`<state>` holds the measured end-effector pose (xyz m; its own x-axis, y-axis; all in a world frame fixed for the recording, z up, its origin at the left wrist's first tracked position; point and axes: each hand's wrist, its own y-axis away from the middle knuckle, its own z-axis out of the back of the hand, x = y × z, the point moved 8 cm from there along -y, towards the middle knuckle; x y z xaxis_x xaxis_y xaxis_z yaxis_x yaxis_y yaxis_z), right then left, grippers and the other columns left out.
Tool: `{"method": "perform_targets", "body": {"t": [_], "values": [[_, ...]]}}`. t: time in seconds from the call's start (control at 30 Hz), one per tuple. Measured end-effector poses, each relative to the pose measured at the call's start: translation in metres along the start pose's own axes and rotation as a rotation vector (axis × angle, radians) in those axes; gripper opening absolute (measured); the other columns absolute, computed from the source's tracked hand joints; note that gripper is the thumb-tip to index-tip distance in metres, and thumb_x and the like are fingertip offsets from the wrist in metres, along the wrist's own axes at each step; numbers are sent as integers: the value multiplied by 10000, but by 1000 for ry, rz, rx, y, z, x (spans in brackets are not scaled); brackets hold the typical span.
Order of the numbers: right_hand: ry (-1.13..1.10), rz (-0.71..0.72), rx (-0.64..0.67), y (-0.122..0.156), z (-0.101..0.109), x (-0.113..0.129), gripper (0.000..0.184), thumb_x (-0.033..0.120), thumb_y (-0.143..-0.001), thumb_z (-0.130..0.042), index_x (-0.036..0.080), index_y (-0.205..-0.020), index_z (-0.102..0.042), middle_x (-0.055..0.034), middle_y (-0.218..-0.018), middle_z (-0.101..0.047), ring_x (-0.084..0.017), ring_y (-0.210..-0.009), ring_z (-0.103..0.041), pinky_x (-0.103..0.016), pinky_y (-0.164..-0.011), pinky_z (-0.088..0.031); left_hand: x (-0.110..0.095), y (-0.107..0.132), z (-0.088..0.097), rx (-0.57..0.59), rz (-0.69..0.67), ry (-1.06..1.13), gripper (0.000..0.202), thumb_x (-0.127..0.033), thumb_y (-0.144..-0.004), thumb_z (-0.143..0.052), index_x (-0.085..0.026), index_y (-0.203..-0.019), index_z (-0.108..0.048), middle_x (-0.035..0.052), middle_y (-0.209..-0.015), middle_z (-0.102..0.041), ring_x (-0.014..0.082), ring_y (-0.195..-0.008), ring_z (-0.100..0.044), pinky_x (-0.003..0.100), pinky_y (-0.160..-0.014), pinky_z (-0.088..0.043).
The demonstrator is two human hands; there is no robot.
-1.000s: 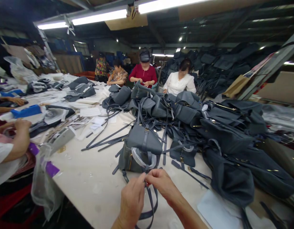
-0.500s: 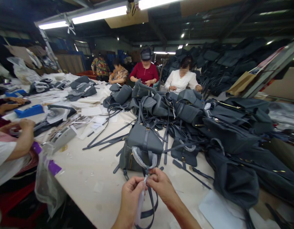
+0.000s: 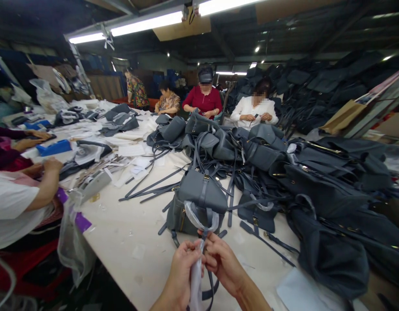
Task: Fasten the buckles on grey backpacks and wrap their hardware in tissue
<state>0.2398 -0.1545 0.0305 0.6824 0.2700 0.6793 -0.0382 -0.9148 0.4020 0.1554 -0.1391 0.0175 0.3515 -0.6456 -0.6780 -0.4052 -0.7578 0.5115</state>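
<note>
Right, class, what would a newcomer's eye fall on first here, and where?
Probably the big heap of dark bags, spread over the middle and right of the pale table. At bottom centre, the wearer's left hand and right hand meet at a whitish strip, just in front of one bag. Bright tube lights run overhead.

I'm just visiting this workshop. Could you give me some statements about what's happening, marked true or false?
1. The left hand pinches a whitish strip. True.
2. The right hand is far from the left. False: the two are close together.
3. A dark backpack is just beyond the hands. True.
4. The backpack's handle is completely bare. False: whitish wrapping covers much of it.
5. Someone in a white top is across the table. True.
</note>
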Motion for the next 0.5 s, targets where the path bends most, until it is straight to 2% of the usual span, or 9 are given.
{"method": "perform_targets", "body": {"t": [0.07,0.13,0.2,0.23,0.3,0.4,0.5], "values": [[-21,-25,25,1,-2,1,482,443,-684,-745,165,-1056,-616,-3,-772,-642,-22,-434,-328,-183,-426,-170,-2,0,-2,17,-30,-13,470,-377,-537,-831,-215,-729,-434,-52,-481,-570,72,-396,-428,193,-433,-314],[104,28,-2,1,0,6,551,552,-694,-748,162,-1061,-616,1,-747,-636,-29,-444,-348,-186,-430,-191,-8,2,-5,34,-119,-32,457,-374,-564,-835,-215,-707,-431,-48,-507,-586,83,-436,-473,198,-471,-355],[263,96,-20,0,3,12,560,485,-648,-822,164,-1061,-621,54,-637,-570,-30,-437,-339,-187,-425,-176,-11,3,-5,41,-165,-37,444,-340,-576,-839,-212,-700,-433,-41,-548,-608,89,-486,-513,197,-514,-382],[304,110,-2,-1,4,13,561,436,-628,-848,163,-1066,-627,70,-606,-541,-30,-437,-334,-189,-422,-163,-10,3,-5,46,-144,-27,434,-326,-579,-839,-210,-708,-441,-42,-555,-608,86,-484,-509,193,-509,-373],[301,96,76,-3,5,10,554,397,-624,-858,157,-1075,-643,77,-586,-521,-29,-435,-322,-193,-420,-141,-1,3,-3,67,-7,19,408,-295,-579,-837,-203,-758,-483,-49,-539,-586,72,-440,-466,180,-462,-316],[223,89,176,-7,9,4,503,408,-641,-848,148,-1038,-683,76,-559,-518,-22,-418,-299,-195,-427,-154,18,8,-4,131,285,154,386,-214,-595,-833,-183,-852,-546,-54,-531,-552,58,-417,-441,160,-439,-260],[143,103,161,-14,13,-6,473,379,-575,-890,150,-953,-721,106,-485,-436,-11,-392,-262,-191,-422,-149,31,10,-6,197,453,280,368,-152,-611,-838,-174,-854,-563,-53,-545,-539,49,-433,-456,143,-447,-254]]}}
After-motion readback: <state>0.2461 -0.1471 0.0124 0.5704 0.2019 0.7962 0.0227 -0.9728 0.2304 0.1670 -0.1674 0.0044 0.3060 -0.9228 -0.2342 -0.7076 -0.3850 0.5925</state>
